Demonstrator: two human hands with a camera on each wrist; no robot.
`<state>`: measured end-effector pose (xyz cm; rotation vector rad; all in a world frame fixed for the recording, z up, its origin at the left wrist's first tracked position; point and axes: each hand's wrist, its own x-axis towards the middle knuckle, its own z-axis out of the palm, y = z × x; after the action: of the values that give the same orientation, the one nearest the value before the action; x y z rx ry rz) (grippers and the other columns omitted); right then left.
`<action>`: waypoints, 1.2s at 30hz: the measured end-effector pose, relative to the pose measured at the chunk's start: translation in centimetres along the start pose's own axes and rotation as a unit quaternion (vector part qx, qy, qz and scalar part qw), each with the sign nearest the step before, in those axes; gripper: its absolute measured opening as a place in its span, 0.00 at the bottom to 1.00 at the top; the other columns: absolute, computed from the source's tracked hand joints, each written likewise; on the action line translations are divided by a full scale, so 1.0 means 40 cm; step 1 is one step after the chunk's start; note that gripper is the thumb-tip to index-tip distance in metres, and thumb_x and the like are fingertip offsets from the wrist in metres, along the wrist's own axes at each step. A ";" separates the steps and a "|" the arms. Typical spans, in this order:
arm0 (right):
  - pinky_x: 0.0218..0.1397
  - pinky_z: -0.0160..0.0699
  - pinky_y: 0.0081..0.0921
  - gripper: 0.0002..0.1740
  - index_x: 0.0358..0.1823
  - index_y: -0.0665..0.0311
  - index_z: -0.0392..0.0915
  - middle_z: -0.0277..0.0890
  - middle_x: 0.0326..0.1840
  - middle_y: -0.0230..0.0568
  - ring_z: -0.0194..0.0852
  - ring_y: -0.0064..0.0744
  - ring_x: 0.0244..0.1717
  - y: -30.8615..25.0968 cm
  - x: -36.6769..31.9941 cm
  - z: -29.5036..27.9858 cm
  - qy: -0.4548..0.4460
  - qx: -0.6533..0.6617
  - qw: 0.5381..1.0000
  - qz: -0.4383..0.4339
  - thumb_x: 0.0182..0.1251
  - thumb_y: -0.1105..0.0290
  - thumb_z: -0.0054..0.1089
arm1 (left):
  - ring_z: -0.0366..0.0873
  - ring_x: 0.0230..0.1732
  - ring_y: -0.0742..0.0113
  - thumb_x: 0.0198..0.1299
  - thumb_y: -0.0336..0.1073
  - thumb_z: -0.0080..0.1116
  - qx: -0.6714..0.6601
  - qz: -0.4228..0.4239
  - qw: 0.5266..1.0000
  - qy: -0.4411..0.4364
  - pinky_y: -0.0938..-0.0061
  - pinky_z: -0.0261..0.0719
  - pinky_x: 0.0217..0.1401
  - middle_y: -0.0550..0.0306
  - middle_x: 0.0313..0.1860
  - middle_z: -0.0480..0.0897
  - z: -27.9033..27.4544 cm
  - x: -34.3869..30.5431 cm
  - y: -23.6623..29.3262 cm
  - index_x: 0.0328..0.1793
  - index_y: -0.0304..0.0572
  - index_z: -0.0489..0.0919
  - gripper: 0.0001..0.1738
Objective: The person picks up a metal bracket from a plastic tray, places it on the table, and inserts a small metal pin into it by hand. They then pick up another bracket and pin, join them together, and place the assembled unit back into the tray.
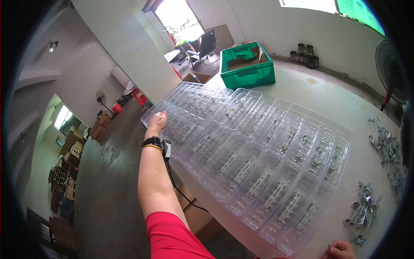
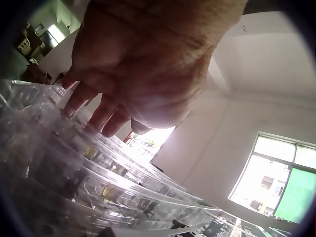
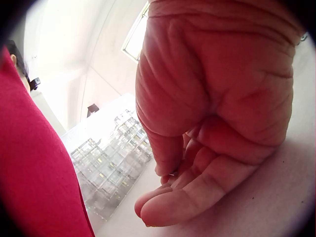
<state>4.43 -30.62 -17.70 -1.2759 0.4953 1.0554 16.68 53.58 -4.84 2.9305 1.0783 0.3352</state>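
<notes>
As left hand [image 1: 157, 121] touches tray [image 1: 248, 91], parts [image 1: 364, 211] nearby

No writing can be read on the clear plastic compartment trays [image 1: 258, 101], the green plastic crate [image 1: 248, 73] or elsewhere.

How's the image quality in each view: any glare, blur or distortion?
Head view: strong fisheye bend, dark vignette, bright opening blown out, glare on the clear tray. Left wrist view: left hand close and soft, window overexposed. Right wrist view: right hand fills the frame, slightly blurred, background washed out.
</notes>
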 end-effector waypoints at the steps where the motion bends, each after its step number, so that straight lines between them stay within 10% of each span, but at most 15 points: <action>1: 0.34 0.85 0.27 0.05 0.47 0.65 0.77 0.84 0.33 0.45 0.83 0.32 0.28 0.000 0.000 0.000 -0.002 0.002 1.000 -0.001 0.78 0.73 0.54 | 0.72 0.69 0.37 0.77 0.52 0.31 0.001 -0.001 1.000 0.001 0.53 0.67 0.73 0.30 0.62 0.79 0.001 0.001 -0.002 0.58 0.29 0.80 0.33; 10: 0.33 0.85 0.28 0.04 0.46 0.65 0.78 0.84 0.33 0.46 0.83 0.33 0.28 0.001 -0.001 0.003 -0.005 0.003 1.000 -0.012 0.77 0.73 0.55 | 0.81 0.58 0.39 0.72 0.44 0.43 0.099 0.070 0.989 0.082 0.53 0.79 0.61 0.32 0.54 0.83 -0.016 -0.014 0.001 0.48 0.30 0.83 0.23; 21: 0.32 0.85 0.27 0.04 0.46 0.64 0.78 0.84 0.32 0.45 0.83 0.32 0.27 0.006 0.005 -0.006 -0.002 -0.012 1.000 -0.013 0.78 0.73 0.55 | 0.87 0.29 0.54 0.57 0.33 0.49 -0.115 -0.092 0.989 -0.017 0.63 0.84 0.43 0.44 0.23 0.85 -0.055 -0.110 0.110 0.35 0.32 0.85 0.14; 36: 0.35 0.83 0.23 0.05 0.45 0.63 0.78 0.84 0.33 0.41 0.82 0.28 0.29 -0.006 -0.004 0.006 -0.008 -0.050 0.998 -0.021 0.78 0.71 0.55 | 0.89 0.33 0.61 0.48 0.30 0.65 -0.119 -0.094 0.986 -0.064 0.70 0.86 0.39 0.47 0.29 0.88 -0.065 -0.131 0.112 0.34 0.36 0.86 0.08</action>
<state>4.49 -30.43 -17.39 -1.3598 0.4064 1.0662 15.17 46.61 -3.01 2.5808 1.1917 0.2482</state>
